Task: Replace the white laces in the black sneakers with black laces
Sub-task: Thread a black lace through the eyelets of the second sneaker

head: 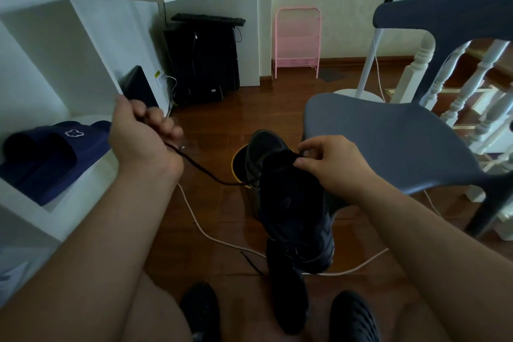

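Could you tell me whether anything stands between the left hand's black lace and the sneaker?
Nothing visible does. The black lace runs free above the floor from the left hand to the sneaker, which the right hand pinches at its top.

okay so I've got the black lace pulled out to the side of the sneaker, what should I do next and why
Probably turn the lace end back toward the next eyelet. Your left hand grips the black lace drawn out taut from the sneaker, while your right hand pinches its upper edge, so this pass looks fully pulled through.
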Demonstrator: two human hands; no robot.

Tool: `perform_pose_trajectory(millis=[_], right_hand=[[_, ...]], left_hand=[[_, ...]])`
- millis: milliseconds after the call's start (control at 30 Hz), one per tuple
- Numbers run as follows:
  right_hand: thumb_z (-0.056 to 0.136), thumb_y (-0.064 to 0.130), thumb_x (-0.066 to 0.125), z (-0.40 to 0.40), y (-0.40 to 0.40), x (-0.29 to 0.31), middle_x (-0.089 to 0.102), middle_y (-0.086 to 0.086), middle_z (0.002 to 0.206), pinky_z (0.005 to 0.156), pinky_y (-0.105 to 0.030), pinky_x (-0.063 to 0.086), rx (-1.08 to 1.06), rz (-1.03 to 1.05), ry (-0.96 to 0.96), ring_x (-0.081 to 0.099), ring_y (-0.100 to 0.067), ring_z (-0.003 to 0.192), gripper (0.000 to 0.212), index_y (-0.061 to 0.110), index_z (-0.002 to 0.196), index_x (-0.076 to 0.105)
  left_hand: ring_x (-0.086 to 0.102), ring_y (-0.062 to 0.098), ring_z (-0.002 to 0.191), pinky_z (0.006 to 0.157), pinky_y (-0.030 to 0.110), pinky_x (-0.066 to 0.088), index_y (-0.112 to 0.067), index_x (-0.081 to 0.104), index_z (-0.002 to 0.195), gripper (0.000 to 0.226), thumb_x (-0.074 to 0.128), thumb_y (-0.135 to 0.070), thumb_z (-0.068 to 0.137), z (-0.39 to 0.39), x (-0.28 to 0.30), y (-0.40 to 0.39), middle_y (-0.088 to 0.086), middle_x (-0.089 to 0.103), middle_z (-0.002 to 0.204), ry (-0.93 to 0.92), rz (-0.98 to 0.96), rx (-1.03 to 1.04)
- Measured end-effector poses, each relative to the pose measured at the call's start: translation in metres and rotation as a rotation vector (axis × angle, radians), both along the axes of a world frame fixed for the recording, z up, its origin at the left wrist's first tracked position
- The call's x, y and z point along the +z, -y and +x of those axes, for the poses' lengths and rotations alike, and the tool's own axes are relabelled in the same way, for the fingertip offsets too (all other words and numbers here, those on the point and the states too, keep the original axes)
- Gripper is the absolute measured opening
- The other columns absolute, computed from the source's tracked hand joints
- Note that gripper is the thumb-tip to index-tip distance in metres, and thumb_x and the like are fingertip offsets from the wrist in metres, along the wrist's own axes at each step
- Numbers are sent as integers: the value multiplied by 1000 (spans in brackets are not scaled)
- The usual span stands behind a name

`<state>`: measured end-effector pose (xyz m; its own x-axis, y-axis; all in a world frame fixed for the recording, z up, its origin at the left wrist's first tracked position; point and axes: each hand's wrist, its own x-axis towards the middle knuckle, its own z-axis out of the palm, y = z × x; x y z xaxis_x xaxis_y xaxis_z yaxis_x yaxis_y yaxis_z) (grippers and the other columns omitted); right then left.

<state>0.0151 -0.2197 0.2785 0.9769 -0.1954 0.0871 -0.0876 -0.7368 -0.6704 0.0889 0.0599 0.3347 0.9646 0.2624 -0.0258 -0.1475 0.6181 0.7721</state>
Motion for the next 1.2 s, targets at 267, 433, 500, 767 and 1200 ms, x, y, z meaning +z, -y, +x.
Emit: perform_pose_trajectory(millis=[267, 433, 500, 767, 1200], right_hand=[[105, 20, 57, 1, -7, -2, 69, 13, 98, 67, -19, 46, -16, 61, -28, 62, -4, 90, 21, 34, 100, 72], [105, 22, 53, -2, -15, 2, 62, 13, 94, 67, -20, 38, -5, -95, 109, 53, -9, 87, 20, 33, 103, 70], [106, 22, 52, -2, -14, 4, 60, 16, 91, 67, -11, 35, -26, -85, 135, 52, -9, 89, 21, 31, 105, 71], [105, 38, 61, -9, -6, 12, 62, 19, 93, 71, -7, 33, 44, -125, 115, 56, 0, 87, 22, 27, 116, 76], [105, 30, 65, -13, 18, 19, 78, -18, 88, 66, -41, 65, -163, 713, -72, 78, -31, 78, 33, 10, 82, 80]], left_hand=[[60, -4, 88, 72, 23, 48, -44, 66, 107, 17, 75, -48, 94, -16, -35, 48, -25, 65, 99, 216, 1516, -448], [62, 3, 75, 58, 30, 51, -44, 61, 95, 21, 71, -62, 90, -23, -44, 64, -19, 64, 84, 280, 1847, -545], [62, 4, 73, 55, 29, 48, -43, 63, 94, 20, 64, -63, 95, -22, -41, 64, -18, 64, 80, 327, 1956, -538], [51, -2, 44, 44, 12, 38, -26, 63, 87, 31, 50, -39, 112, -9, -32, 37, -20, 55, 53, 86, 1116, -791], [69, 9, 86, 82, 38, 64, -46, 77, 83, 18, 68, -40, 97, 4, -28, -15, 1, 68, 92, -194, 1466, -811]])
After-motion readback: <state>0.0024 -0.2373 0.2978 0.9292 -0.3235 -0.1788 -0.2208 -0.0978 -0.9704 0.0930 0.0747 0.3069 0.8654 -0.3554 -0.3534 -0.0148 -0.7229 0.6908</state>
